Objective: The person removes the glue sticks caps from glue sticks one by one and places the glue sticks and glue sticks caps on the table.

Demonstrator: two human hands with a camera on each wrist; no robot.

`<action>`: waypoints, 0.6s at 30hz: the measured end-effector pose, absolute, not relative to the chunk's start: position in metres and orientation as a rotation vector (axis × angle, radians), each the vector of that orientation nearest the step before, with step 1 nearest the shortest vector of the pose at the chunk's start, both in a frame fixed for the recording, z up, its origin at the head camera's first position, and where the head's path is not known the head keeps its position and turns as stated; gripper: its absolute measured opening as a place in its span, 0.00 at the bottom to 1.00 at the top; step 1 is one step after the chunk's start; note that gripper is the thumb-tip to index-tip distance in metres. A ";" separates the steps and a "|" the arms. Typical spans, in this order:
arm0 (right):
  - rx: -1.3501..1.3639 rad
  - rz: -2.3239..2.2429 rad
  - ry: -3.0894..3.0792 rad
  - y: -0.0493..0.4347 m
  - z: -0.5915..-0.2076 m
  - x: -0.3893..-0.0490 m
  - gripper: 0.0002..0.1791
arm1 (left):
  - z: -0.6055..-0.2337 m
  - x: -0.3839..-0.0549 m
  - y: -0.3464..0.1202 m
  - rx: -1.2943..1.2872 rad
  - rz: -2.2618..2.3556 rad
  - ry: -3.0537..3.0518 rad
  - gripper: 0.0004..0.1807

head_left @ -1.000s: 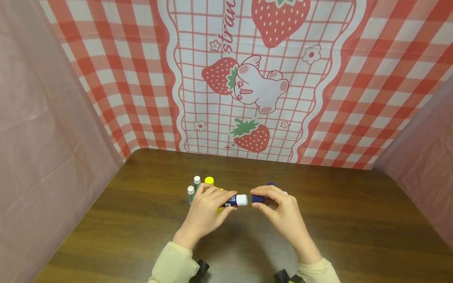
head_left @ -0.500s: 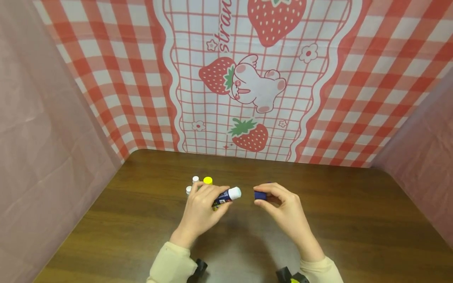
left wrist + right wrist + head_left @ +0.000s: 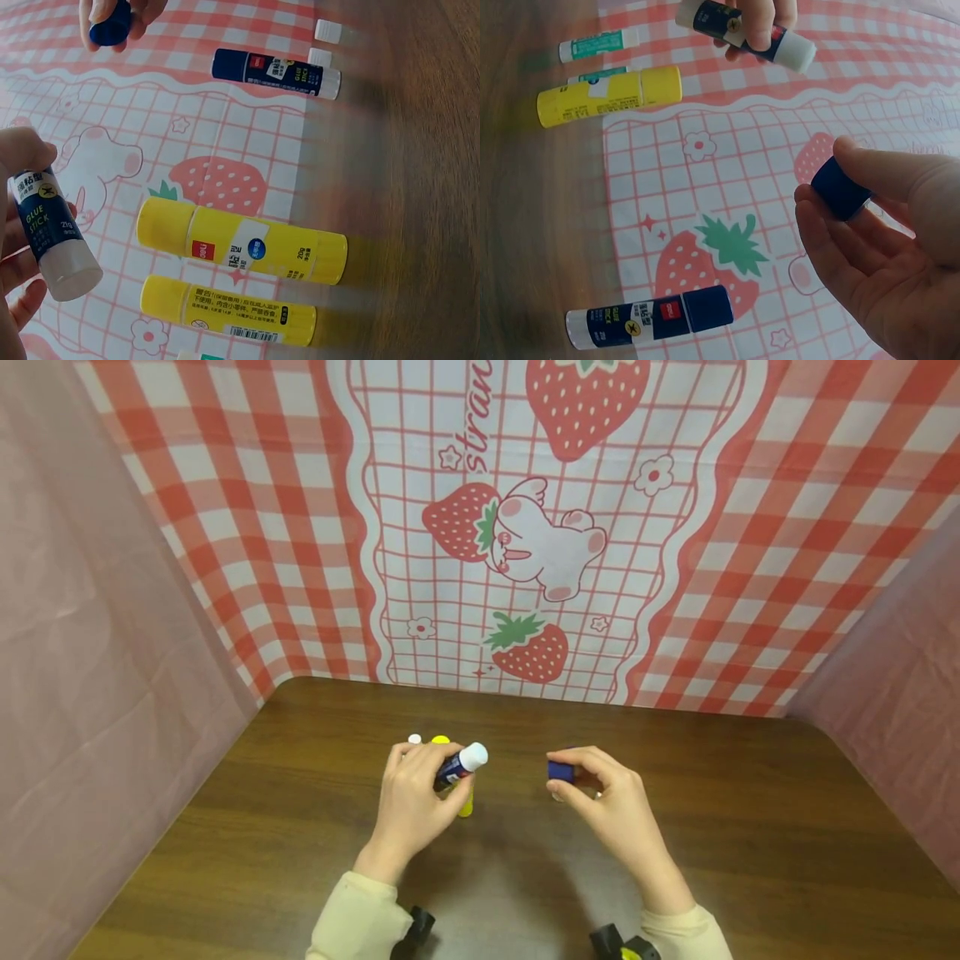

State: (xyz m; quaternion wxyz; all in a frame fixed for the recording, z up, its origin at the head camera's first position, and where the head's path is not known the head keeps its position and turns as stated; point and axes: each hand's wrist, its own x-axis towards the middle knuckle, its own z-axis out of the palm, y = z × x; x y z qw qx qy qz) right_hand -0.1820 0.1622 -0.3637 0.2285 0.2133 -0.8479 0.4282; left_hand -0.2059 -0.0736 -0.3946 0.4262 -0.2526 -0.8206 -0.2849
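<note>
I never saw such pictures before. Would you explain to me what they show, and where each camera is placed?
There is no machine here: a person works bare-handed at a wooden table. The widest picture comes from a camera on the head, looking forward and down; the other two come from cameras on the wrists. The left hand holds an uncapped navy glue stick; the right hand pinches a blue cap. On the table are two yellow glue sticks, one capped navy stick and two green-and-white sticks. They appear to stand upright; the wrist views simply look turned. Behind hangs a strawberry cloth.
</note>
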 end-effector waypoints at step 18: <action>0.249 1.164 -2.532 0.189 -0.361 -0.187 0.16 | -0.397 -0.210 -0.082 -0.334 -0.797 -2.113 0.14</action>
